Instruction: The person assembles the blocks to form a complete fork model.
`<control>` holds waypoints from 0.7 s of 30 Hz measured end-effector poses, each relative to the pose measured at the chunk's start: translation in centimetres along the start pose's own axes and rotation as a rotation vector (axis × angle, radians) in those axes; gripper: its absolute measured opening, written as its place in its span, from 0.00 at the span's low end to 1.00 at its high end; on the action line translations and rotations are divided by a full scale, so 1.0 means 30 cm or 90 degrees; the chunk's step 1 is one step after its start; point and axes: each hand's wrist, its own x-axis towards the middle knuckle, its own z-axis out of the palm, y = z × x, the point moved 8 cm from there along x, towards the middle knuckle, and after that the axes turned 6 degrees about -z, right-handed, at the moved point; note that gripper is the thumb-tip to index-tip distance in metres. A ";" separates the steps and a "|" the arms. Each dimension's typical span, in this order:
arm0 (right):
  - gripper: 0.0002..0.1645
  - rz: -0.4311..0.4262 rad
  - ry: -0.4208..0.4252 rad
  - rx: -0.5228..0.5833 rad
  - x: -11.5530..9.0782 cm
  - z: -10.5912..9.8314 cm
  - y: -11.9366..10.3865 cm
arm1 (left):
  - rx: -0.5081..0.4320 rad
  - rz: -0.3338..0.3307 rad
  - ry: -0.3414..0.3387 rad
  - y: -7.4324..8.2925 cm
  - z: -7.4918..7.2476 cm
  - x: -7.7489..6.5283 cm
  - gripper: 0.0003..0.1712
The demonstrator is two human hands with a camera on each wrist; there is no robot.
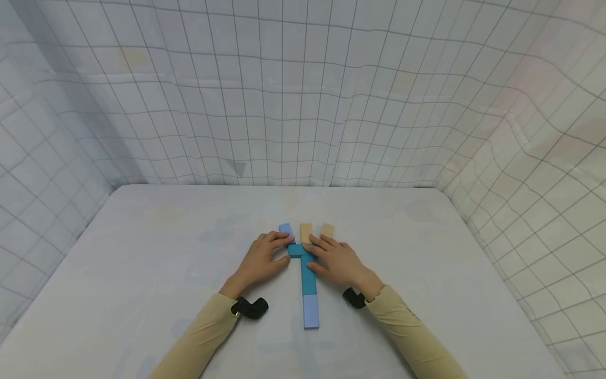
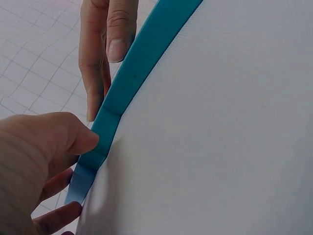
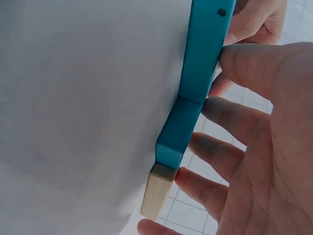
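Observation:
A short teal block lies crosswise on the table, above a lengthwise teal block. Below that, end to end, is a light blue block. Beyond the crosswise block another light blue block slants at the left, with a tan wooden block in the middle and a second one at the right. My left hand touches the crosswise block's left end with its thumb; its fingers reach to the slanted blue block. Fingers of my right hand rest along the teal blocks and the right wooden block, loosely extended.
A white-covered table surrounds the blocks. White sheeting with a dark grid hangs behind and at both sides. Each wrist wears a black strapped device, the left one close to the tabletop.

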 end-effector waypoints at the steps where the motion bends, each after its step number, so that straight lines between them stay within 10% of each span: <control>1: 0.33 0.002 -0.002 0.003 0.000 -0.001 0.001 | -0.002 0.000 0.001 0.000 0.002 0.001 0.27; 21: 0.34 0.008 -0.014 0.039 0.008 -0.011 -0.004 | -0.008 0.015 0.029 -0.005 0.006 -0.010 0.26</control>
